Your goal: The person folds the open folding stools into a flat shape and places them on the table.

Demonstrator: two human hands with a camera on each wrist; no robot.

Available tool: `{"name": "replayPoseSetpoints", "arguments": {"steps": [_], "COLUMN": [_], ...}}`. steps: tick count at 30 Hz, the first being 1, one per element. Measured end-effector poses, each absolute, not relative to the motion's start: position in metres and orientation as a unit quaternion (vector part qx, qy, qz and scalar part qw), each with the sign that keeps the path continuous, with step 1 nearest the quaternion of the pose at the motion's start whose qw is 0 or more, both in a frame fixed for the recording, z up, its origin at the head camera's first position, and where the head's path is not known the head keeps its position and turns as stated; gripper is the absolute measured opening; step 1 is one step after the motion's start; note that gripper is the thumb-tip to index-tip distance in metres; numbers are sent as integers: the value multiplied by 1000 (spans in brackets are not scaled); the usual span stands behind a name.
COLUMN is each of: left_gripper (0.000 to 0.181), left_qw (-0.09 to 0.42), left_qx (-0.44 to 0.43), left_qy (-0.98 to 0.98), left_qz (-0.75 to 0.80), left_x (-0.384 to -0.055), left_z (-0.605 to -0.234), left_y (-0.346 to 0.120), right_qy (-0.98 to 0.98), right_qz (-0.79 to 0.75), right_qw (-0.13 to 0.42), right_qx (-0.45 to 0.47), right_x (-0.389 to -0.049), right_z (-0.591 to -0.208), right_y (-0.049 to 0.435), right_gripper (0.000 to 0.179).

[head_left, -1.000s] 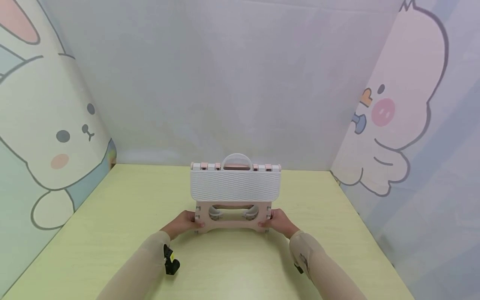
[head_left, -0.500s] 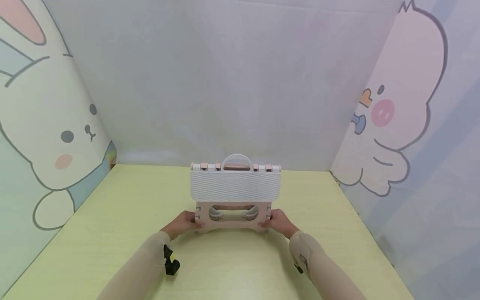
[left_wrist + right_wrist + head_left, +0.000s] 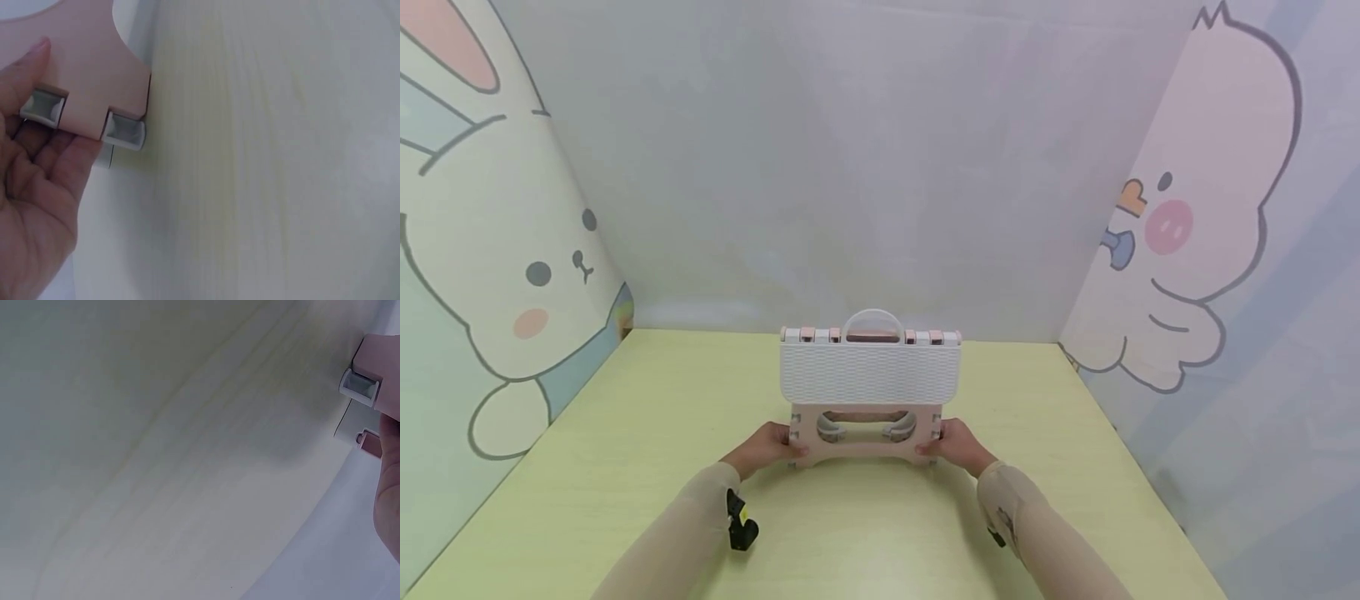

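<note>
A white and pink plastic folding stool [image 3: 869, 373] stands on the table in the middle of the head view, its textured white panel towards me and a white carrying handle on top. Below that panel shows a pink leg panel with an oval cutout. My left hand [image 3: 766, 447] grips the leg panel's left edge, thumb on the near face. In the left wrist view, the thumb lies on the pink panel [image 3: 87, 56] and the fingers curl behind it near grey hinge pieces. On the opposite edge, my right hand [image 3: 958, 446] holds the panel likewise; the right wrist view shows it only partly.
The pale yellow table [image 3: 700, 392] spreads around the stool. A grey-white curtain [image 3: 850, 167] hangs behind its back edge. Side curtains with a cartoon rabbit [image 3: 497, 292] and a cartoon chick [image 3: 1195, 208] flank it. A small black device [image 3: 742, 523] is strapped at the left sleeve.
Only the head view shifts slightly. Both hands keep their hold on the stool, which stays in place.
</note>
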State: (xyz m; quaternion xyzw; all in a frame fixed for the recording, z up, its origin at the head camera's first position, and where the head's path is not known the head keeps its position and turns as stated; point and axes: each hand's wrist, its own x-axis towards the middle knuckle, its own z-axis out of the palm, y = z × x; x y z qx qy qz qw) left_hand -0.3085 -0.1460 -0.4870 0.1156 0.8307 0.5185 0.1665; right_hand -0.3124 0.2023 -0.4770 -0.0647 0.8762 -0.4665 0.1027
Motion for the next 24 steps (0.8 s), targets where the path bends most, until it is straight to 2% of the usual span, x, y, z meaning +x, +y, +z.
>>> {"name": "replayPoseSetpoints", "arguments": {"steps": [24], "left_gripper": [33], "left_qw": [173], "left_qx": [133], "left_qy": [830], "left_qz": [514], "left_x": [-309], "left_z": [-486], "left_y": [-147], "right_qy": [874], "right_qz": [-466], "right_qw": [115], "right_qx": [-73], "right_x": [-313], "right_z": [-477], "right_y": [203], "right_gripper": [21]}}
